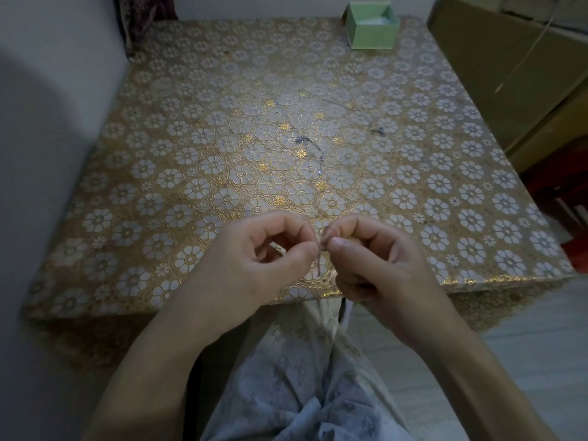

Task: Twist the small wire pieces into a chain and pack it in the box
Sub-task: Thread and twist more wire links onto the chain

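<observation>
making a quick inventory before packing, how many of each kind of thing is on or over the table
green box, open, at the far edge of the table: 1
loose wire pieces lying on the cloth, one near the middle and one to its right: 2
wire piece pinched between the left hand and the right hand: 1
hands: 2
total: 6

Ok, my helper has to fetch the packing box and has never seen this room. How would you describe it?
Start at the table with the gold flower-patterned cover. Look to its far right corner, away from the person's hands. The box sits there open, small, square and pale green, the only solid-coloured thing on the cover.
</observation>
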Demonstrator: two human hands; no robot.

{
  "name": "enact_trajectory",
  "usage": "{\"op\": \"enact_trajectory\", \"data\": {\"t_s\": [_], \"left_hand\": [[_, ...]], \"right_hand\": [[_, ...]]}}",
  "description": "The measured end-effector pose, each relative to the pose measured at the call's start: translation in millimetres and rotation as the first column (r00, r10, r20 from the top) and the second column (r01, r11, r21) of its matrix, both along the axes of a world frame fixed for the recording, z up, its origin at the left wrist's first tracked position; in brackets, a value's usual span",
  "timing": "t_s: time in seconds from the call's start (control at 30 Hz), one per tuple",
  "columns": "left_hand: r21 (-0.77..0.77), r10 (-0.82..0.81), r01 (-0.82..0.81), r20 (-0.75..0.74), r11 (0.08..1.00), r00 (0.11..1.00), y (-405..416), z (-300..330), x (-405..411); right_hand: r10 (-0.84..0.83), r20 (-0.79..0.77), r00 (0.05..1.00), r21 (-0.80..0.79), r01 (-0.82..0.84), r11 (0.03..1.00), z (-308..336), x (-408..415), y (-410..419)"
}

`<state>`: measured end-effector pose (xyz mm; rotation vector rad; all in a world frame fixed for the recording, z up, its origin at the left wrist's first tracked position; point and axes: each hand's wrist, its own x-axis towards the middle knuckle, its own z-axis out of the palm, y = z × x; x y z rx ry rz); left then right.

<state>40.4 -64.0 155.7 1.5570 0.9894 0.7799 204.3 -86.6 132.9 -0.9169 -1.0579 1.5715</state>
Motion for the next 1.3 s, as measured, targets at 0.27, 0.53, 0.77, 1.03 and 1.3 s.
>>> {"op": "enact_trajectory", "data": {"t_s": [0.27,0.53,0.77,1.03,1.3], "left_hand": [[-0.043,-0.025,0.028,0.074,0.999,0.997,-1.5,-1.6,-0.8],[-0.03,0.002,-0.002,0.01,1.0,1.0,-1.2,-0.8,-1.5],[0.054,-0.074,0.081,-0.126,0.995,0.989,-3.7,4.8,-1.2],[0.079,0.071,-0.068,-0.046,0.995,0.996,-4.4,4.7,4.1],[0.104,-0.026,0.031,-0.048,0.994,0.999,-4.3,4.4,3.5]], "right_hand": [[0.001,0.007,1.0,-0.019,-0.001,1.0,-0.5,-0.4,-0.4],[-0.01,0.073,0.997,0.003,0.01,1.0,-0.1,-0.3,-2.3],[-0.049,0.112,0.993,0.019,0.047,0.999,-1.6,-1.3,-2.5],[-0.018,0.031,0.999,0.031,0.018,0.999,-0.7,-1.1,-1.5],[-0.006,0.039,0.999,0.043,0.005,0.999,0.5,0.1,-2.3]]}}
